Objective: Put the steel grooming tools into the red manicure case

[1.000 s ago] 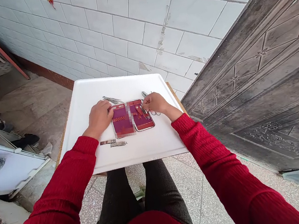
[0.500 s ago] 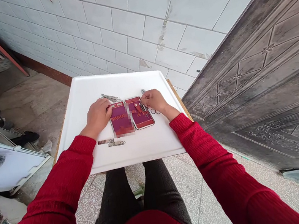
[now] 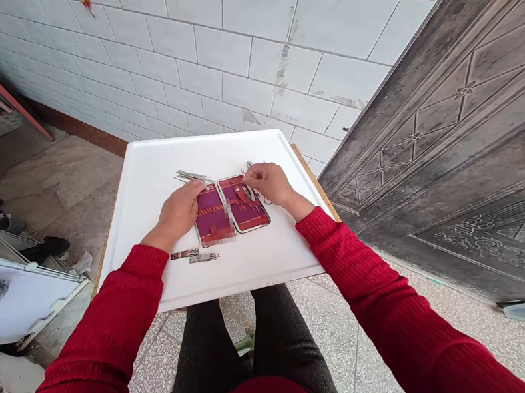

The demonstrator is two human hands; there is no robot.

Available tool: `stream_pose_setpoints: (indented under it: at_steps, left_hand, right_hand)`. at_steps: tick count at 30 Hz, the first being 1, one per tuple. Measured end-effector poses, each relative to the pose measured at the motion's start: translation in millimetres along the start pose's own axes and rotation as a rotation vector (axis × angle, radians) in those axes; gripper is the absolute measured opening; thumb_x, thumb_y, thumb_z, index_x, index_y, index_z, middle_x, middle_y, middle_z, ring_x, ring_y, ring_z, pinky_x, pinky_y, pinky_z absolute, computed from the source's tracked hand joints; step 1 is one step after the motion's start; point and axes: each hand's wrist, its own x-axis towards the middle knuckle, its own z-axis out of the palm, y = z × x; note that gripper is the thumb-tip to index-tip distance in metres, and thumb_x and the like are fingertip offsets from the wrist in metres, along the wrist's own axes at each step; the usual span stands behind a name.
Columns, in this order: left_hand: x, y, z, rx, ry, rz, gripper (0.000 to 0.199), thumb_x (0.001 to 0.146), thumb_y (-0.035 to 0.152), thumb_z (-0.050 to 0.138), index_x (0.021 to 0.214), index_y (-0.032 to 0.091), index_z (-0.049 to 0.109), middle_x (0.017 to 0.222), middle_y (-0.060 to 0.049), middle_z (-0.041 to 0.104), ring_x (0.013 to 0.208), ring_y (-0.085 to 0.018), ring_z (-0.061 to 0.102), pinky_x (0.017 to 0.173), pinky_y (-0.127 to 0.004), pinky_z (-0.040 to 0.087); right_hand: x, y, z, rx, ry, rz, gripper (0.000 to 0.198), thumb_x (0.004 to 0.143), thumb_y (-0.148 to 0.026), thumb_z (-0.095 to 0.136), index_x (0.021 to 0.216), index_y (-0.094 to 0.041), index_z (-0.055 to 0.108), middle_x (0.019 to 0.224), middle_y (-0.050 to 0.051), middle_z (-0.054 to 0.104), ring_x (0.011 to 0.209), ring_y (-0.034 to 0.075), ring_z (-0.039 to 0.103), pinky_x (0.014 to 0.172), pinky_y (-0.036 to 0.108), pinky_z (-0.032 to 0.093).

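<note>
An open manicure case (image 3: 250, 222) with a purple lining lies flat on a white table (image 3: 250, 270). My left hand (image 3: 179, 214) grips the upper left edge of the case, thumb and fingers on its rim. My right hand (image 3: 269, 185) is closed in a pinch over the top of the case's right half, on a thin metal tool (image 3: 243, 172) whose kind I cannot make out. Slim metal tools (image 3: 253, 198) sit in the right half beside a red leather flap (image 3: 240, 193). In front of the case lie two nail clippers (image 3: 203, 257).
Several thin metal tools (image 3: 190, 176) lie behind the case. Another metal tool (image 3: 250, 164) and a scissors loop (image 3: 267, 201) show around my right hand. A tiled wall (image 3: 212, 56) stands behind the table, a carved dark door (image 3: 466, 140) to the right.
My right hand has shifted left and up over the case's right half, and a thin tool now shows at its fingertips. My left fingers reach further along the top edge. The view has tilted slightly.
</note>
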Motion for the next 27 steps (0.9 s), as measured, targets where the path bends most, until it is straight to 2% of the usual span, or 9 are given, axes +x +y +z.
stream_pose_setpoints:
  at_steps: [4,7,12,15,18,21,23,27]
  left_hand:
    - [-1.8,-4.3,0.7,-0.003,0.012,0.012,0.056,0.092,0.011,0.039,0.138,0.024,0.067,0.151,-0.003,0.065,0.141,-0.024,0.059,0.120,-0.044,0.049]
    - [-2.7,-6.6,1.2,-0.007,0.017,0.018,0.058,0.091,0.010,0.039,0.140,0.022,0.066,0.153,-0.004,0.064,0.143,-0.025,0.058,0.123,-0.047,0.048]
    - [-3.1,-6.3,0.9,-0.026,0.013,0.014,0.056,0.093,0.014,0.038,0.140,0.024,0.067,0.152,-0.003,0.064,0.143,-0.026,0.058,0.121,-0.047,0.049]
    - [-3.0,-4.6,-0.3,-0.031,0.013,0.024,0.056,0.093,0.014,0.037,0.138,0.024,0.068,0.151,-0.003,0.064,0.141,-0.026,0.059,0.120,-0.047,0.050]
    - [-2.4,-2.8,-1.7,-0.038,0.025,0.047,0.055,0.093,0.012,0.035,0.136,0.022,0.068,0.149,-0.005,0.065,0.138,-0.026,0.060,0.117,-0.047,0.052]
    - [-1.2,0.2,-3.9,-0.045,0.060,0.086,0.051,0.094,0.014,0.036,0.132,0.022,0.069,0.143,-0.006,0.067,0.133,-0.026,0.062,0.111,-0.047,0.055]
    - [-0.5,3.3,-6.3,-0.023,0.086,0.105,0.047,0.095,0.015,0.037,0.129,0.022,0.070,0.138,-0.008,0.068,0.129,-0.028,0.063,0.110,-0.048,0.054]
    - [-0.4,10.2,-11.7,0.072,0.108,0.062,0.039,0.096,0.017,0.041,0.123,0.018,0.069,0.129,-0.013,0.071,0.119,-0.032,0.065,0.105,-0.052,0.053]
  right_hand:
    - [11.3,4.9,-3.2,0.151,0.143,-0.015,0.016,0.089,-0.033,0.059,0.079,-0.021,0.061,0.068,-0.003,0.058,0.066,0.014,0.052,0.067,0.026,0.044]
    - [18.5,11.2,-15.4,0.150,0.225,0.031,0.015,0.090,-0.030,0.058,0.079,-0.021,0.060,0.068,-0.003,0.058,0.064,0.014,0.054,0.066,0.026,0.043]
    - [20.5,18.3,-32.3,-0.122,0.160,0.174,0.026,0.087,-0.022,0.059,0.062,-0.021,0.054,0.061,-0.002,0.057,0.059,0.013,0.050,0.060,0.026,0.036]
    - [19.6,18.0,-33.1,-0.304,0.125,0.224,0.027,0.086,-0.017,0.061,0.060,-0.021,0.054,0.066,0.000,0.063,0.062,0.014,0.052,0.059,0.028,0.034]
    - [17.2,14.6,-32.2,-0.381,0.163,0.236,0.016,0.088,-0.021,0.065,0.072,-0.020,0.064,0.077,0.002,0.070,0.069,0.017,0.058,0.060,0.028,0.035]
    - [10.3,5.9,-31.6,-0.362,0.248,0.176,0.010,0.091,-0.027,0.065,0.088,-0.019,0.071,0.082,0.002,0.073,0.074,0.017,0.062,0.063,0.028,0.038]
    - [3.1,-2.9,-29.5,-0.343,0.198,0.116,0.012,0.092,-0.027,0.066,0.086,-0.019,0.072,0.081,0.002,0.073,0.073,0.017,0.063,0.063,0.028,0.040]
    - [-9.6,-21.3,-19.1,-0.429,-0.077,0.098,0.017,0.088,-0.023,0.070,0.072,-0.020,0.070,0.073,0.003,0.071,0.071,0.019,0.064,0.062,0.029,0.041]
